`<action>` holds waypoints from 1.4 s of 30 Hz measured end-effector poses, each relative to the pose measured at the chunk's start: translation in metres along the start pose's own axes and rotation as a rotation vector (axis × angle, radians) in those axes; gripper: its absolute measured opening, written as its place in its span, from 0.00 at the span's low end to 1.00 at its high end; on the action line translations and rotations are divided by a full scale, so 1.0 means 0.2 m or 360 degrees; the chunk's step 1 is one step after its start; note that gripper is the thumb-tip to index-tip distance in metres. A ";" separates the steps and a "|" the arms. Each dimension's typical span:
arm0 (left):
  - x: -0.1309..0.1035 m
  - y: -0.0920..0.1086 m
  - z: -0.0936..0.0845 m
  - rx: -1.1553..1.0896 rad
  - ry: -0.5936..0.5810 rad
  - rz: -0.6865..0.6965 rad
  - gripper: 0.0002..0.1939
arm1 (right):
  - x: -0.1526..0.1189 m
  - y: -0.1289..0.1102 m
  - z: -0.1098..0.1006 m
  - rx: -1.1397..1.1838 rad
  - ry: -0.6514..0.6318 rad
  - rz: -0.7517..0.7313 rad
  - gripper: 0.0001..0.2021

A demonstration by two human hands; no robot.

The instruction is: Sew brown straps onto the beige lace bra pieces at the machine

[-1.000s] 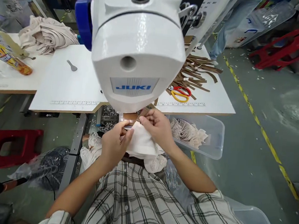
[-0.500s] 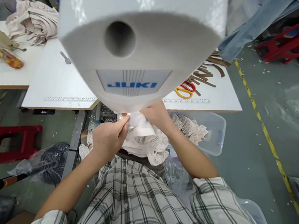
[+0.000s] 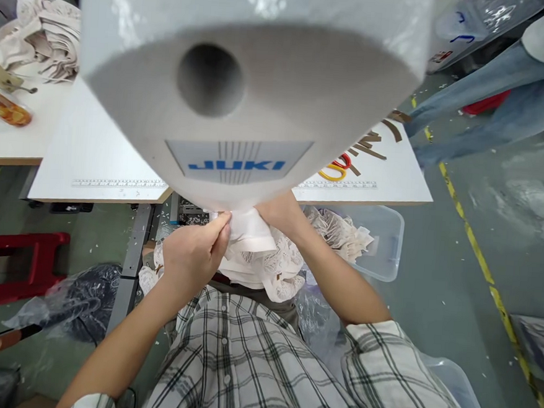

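A white JUKI sewing machine head [image 3: 240,127] fills the upper middle of the view and hides the needle area. Just below its lower edge, white fabric with lace [image 3: 251,232] hangs down toward the lap. My left hand [image 3: 194,251] pinches the fabric's left edge between thumb and fingertips. On the right side of the fabric lies my right hand [image 3: 281,212], its fingers hidden behind the machine head, so its grip does not show.
Red-and-yellow scissors [image 3: 334,169] and brown strips [image 3: 372,146] lie on the white table [image 3: 103,149]. A clear bin [image 3: 390,243] with pale fabric stands below right. At left are piled fabric [image 3: 50,39], a bottle [image 3: 6,108] and a red stool [image 3: 16,267]. A person's legs [image 3: 498,95] show upper right.
The view has shifted slightly, and the machine head looks larger. At the upper right, the person's legs have changed position and now cover part of the red stool. Both hands remain at the fabric.
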State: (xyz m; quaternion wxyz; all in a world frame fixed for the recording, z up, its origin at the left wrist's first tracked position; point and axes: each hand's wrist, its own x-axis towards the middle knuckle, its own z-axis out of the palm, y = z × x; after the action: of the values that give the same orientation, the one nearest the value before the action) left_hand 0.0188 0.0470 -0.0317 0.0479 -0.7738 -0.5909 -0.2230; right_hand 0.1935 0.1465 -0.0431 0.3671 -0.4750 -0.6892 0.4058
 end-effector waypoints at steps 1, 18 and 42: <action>0.00 0.00 0.00 0.0004 -0.0008 -0.0004 0.16 | 0.00 0.00 0.00 -0.0001 0.0000 0.0011 0.03; 0.00 0.01 -0.01 0.0040 -0.0048 0.0014 0.17 | 0.00 0.01 0.01 0.0022 0.0036 -0.0002 0.04; -0.02 -0.01 -0.02 0.0015 0.0051 -0.0076 0.15 | -0.07 0.01 0.00 0.0213 0.0034 -0.0056 0.07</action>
State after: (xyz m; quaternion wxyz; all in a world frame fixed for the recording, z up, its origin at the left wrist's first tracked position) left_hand 0.0146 0.0434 -0.0293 0.0557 -0.7556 -0.6094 -0.2338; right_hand 0.1983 0.1331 -0.0469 0.4124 -0.4415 -0.6649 0.4393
